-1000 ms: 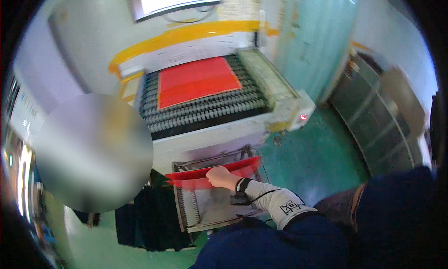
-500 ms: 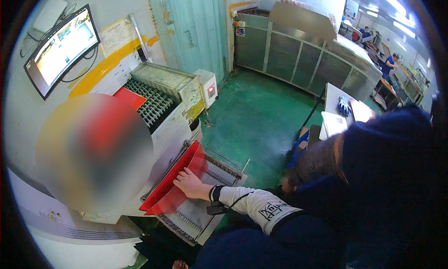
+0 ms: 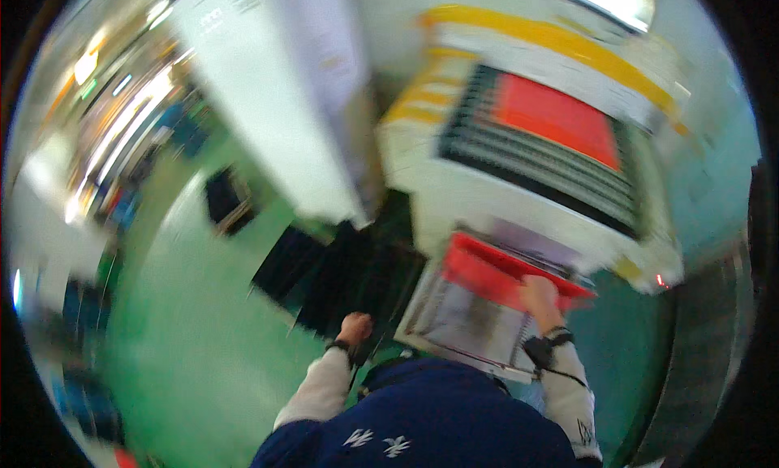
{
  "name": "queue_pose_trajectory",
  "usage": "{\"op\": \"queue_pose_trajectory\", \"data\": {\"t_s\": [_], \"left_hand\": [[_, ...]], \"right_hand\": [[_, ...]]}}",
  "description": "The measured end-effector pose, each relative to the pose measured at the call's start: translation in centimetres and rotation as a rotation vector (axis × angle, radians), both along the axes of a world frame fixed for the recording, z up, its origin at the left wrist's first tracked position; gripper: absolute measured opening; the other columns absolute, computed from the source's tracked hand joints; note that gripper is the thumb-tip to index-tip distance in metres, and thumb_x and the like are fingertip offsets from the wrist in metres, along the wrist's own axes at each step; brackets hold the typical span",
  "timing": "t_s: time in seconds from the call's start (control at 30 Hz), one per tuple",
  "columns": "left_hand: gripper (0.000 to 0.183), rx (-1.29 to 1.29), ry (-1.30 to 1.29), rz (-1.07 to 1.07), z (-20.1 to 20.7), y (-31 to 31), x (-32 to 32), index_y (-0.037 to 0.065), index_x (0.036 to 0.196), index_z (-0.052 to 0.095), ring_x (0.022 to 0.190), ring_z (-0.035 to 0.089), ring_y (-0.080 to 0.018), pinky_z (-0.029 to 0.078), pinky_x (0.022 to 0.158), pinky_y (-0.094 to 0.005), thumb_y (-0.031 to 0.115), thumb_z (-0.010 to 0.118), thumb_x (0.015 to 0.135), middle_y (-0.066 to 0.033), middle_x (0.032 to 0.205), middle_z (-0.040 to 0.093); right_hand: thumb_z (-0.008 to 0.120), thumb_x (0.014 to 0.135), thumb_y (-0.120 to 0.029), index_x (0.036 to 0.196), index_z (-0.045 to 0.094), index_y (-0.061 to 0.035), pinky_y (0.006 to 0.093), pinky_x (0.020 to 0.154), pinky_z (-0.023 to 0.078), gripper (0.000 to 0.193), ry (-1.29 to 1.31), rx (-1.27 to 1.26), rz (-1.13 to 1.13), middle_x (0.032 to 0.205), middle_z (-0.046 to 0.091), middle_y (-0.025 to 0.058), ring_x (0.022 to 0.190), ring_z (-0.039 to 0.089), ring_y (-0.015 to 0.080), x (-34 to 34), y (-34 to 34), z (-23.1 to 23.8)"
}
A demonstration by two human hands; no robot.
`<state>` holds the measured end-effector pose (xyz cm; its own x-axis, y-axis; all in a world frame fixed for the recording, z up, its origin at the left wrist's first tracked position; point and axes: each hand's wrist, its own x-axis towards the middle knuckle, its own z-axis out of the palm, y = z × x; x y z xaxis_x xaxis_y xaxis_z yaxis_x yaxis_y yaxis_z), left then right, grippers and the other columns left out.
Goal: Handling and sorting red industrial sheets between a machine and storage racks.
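Observation:
My right hand (image 3: 540, 294) is at the upper edge of a red sheet (image 3: 471, 277), with its fingers closed over that edge; motion blurs the fingertips. The sheet leans in a light-coloured rack (image 3: 414, 322) with a greyish flat bed, in front of a machine. Lower and to the left, my left hand (image 3: 355, 328) is curled into a fist beside black flat shapes (image 3: 345, 273). What it holds, if anything, cannot be made out. Another red sheet (image 3: 556, 115) lies flat on the machine's rollers (image 3: 519, 156).
The cream-coloured machine (image 3: 495, 200) stands beyond the rack, with a small red light at its right corner. A tall white panel (image 3: 260, 87) rises to its left. Green floor (image 3: 187, 322) spreads at left, with a dark stool-like object (image 3: 229, 199) on it.
My view has swung left, so the machine and rack now appear on the right. My left hand has come into clear view. My right hand stays at the red sheet.

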<state>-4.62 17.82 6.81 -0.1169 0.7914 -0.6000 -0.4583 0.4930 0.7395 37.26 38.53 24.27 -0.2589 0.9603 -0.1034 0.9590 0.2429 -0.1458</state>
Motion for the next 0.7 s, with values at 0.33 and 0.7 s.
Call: {"op": "queue_pose_trajectory", "data": {"t_s": [0.33, 0.7], "left_hand": [[0.009, -0.223, -0.185, 0.518, -4.4, -12.0, 5.5, 0.005, 0.078, 0.05, 0.055, 0.051, -0.0159, 0.04, 0.043, -0.0293, 0.013, 0.054, 0.076, -0.0068, 0.07, 0.053], [0.035, -0.274, 0.02, 0.221, 5.4, -3.2, 16.0, 0.007, 0.097, 0.053, 0.072, 0.054, -0.0154, 0.045, 0.061, -0.0281, 0.037, 0.057, 0.079, -0.0029, 0.084, 0.056]], "right_hand": [[0.061, 0.07, -0.019, 0.081, 0.059, -0.0032, 0.0423, 0.068, 0.045, 0.019, 0.095, -0.039, 0.252, 0.079, 0.06, 0.0187, 0.077, 0.057, 0.0346, 0.7, 5.3, -0.6], [0.059, 0.073, -0.019, 0.084, 0.057, -0.0053, 0.0428, 0.063, 0.044, 0.018, 0.088, 0.054, 0.327, 0.076, 0.06, 0.0168, 0.074, 0.058, 0.0338, 1.8, 7.0, -1.4]]}}
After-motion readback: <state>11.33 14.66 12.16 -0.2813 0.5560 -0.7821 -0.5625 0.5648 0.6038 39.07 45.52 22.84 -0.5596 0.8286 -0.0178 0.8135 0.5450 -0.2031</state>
